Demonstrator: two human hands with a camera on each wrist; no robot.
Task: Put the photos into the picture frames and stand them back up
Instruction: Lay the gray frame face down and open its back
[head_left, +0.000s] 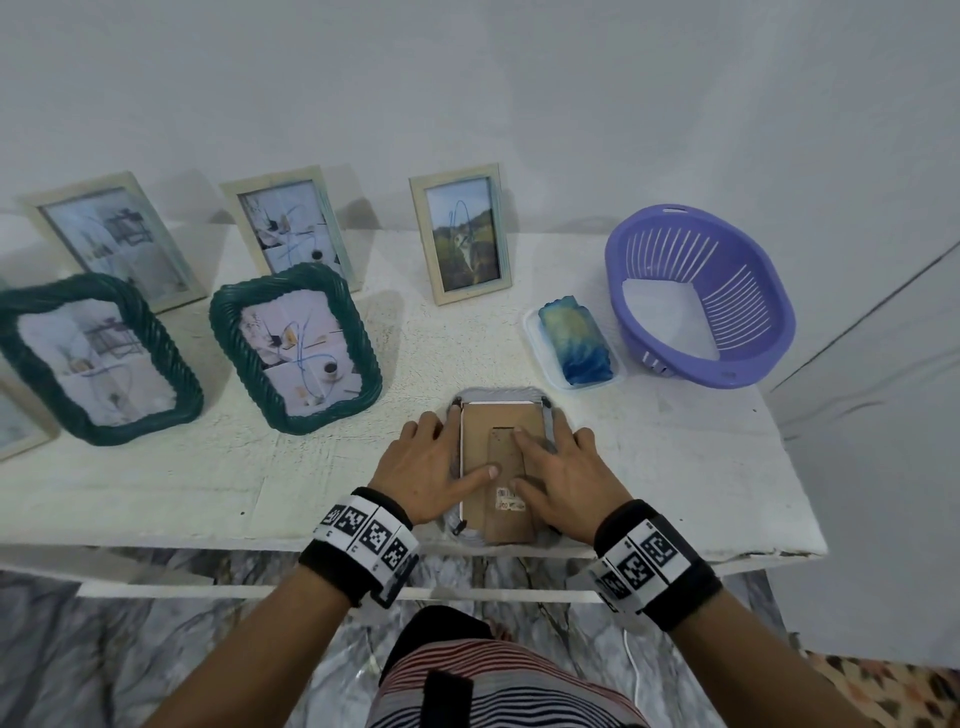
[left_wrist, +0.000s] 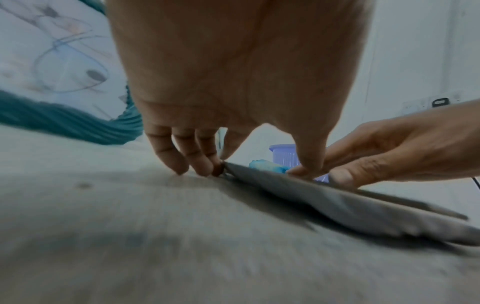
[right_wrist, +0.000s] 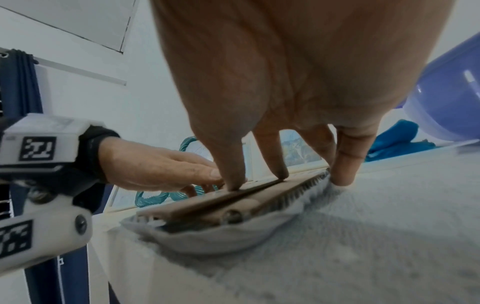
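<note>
Grey frame (head_left: 467, 410) face-down at table (head_left: 156, 499) front edge. Left hand (head_left: 431, 467), right hand (head_left: 558, 467) flat, fingers spread, pressing cardboard backing (head_left: 483, 431) down, likely seating it before fastening clips.

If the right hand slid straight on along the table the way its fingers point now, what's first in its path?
Likely the blue sponge in its clear tray. The right hand lies flat on the face-down frame, fingers pointing away and slightly right. Depth is unclear; it might pass just left, towards the cream frame.
</note>
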